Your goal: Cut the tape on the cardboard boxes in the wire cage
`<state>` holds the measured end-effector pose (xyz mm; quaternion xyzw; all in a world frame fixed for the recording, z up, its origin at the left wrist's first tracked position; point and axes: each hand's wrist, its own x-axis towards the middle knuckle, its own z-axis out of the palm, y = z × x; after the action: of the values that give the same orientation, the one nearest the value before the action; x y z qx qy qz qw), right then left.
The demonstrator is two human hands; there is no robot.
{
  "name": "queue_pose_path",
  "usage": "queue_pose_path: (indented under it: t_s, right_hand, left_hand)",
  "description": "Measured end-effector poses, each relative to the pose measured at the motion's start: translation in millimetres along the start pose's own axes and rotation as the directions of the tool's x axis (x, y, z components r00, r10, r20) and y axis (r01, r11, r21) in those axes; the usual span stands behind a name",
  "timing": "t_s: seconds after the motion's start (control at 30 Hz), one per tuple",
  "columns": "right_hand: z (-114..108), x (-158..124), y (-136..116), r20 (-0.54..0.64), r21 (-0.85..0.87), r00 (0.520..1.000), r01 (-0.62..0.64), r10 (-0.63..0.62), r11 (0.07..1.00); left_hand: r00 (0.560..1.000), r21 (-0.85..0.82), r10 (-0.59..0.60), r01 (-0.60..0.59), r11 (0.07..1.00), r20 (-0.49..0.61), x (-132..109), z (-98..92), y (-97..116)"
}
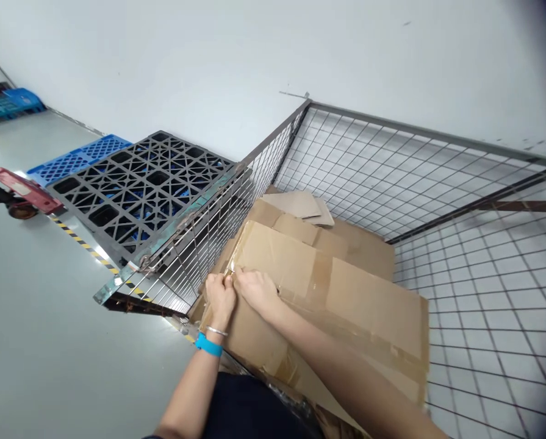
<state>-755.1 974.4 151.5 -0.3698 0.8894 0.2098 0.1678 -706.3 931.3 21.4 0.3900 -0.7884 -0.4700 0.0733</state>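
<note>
inside the wire cage [391,177] lies flattened cardboard [346,292] — both hands, left hand [221,296] and right hand [258,289], fingers pinched on its tape.

Fingertips of both hands hidden behind cardboard box [327,286] edge; wire cage [483,256] cut off right.

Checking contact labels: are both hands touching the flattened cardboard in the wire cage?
Touching. The head view shows the left hand and right hand pressed together on the cardboard, fingers pinching at its taped edge.

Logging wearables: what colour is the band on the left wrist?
Bright blue wristband, beside a thin silver bangle; head view.
</note>
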Motion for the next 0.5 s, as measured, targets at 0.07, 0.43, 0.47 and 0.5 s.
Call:
queue_pose_path:
  t_s: [0.07,0.43,0.47,0.5]
  right_hand:
    - [-3,-4,3,0.011,0.006,1.000,0.008,-0.008,1.000]
    - [-4,-28,11,0.058,0.012,0.998,0.029,-0.030,1.000]
    - [-3,-30,12,0.062,0.013,0.997,0.035,-0.035,0.999]
    - [-1,-33,14,0.067,0.016,0.997,0.041,-0.042,0.999]
  left_hand:
    - [1.000,-0.002,0.005,-0.005,1.000,-0.010,0,-0.4,-1]
    - [0.998,-0.068,0.009,-0.013,0.998,-0.057,-5,1.5,-21]
    - [0.998,-0.078,0.006,-0.011,0.997,-0.068,-5,1.8,-23]
    - [0.997,-0.088,0.002,-0.009,0.996,-0.079,-5,2.1,-25]
